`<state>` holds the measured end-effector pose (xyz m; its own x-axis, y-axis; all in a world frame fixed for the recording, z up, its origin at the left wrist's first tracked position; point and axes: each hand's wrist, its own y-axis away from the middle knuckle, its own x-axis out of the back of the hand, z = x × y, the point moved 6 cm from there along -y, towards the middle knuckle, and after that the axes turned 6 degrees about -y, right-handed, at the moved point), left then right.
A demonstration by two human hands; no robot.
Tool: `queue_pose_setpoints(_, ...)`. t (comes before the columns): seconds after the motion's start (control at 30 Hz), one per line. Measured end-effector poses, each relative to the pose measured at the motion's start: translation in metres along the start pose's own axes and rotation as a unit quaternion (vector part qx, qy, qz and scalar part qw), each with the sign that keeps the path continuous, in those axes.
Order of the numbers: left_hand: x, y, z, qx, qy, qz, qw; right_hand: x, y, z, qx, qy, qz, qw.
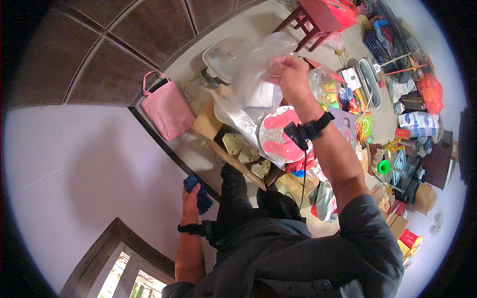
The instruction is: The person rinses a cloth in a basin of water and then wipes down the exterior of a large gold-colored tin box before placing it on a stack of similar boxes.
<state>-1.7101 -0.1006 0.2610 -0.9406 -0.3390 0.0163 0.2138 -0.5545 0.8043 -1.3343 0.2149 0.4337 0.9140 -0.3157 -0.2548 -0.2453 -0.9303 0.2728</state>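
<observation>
My right hand [292, 80] is raised over the clutter, its fingers pinched on a clear plastic bag [244, 72] that hangs towards the left. Below that wrist lies a round board with two pink foot-shaped pads [275, 149], partly covered by my forearm and wrist strap. My left hand [189, 203], low beside the wall, grips a bundled dark blue cloth [203, 199]. Between my hands stands an opened cardboard box [208, 121] with several pale angular pieces [233, 144] in it. A white sheet of wrapping [233, 115] drapes over its edge.
A pink tote bag [167, 110] leans at the wall corner. Beyond the plastic is a white-rimmed tub or lid [223, 59]. A red wooden stool [324, 20] stands at the far side. Bags, cartons and a flat mop head [369, 83] crowd the floor at right.
</observation>
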Motion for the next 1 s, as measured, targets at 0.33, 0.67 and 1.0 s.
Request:
queue_pose_setpoints(0.33, 0.008, -0.010, 0.004, 0.045, 0.004, 0.024, 0.999, 0.025, -0.103, 0.009, 0.031, 0.055, 0.019, 0.998)
queue_pose_setpoints(0.67, 0.021, -0.040, -0.017, 0.086, 0.042, 0.001, 0.995, 0.062, -0.185, 0.035, 0.063, 0.089, 0.099, 0.989)
queue_pose_setpoints(1.0, 0.023, -0.067, -0.019, 0.105, 0.018, 0.051, 0.993, 0.127, -0.204, 0.071, 0.107, 0.069, 0.170, 0.977)
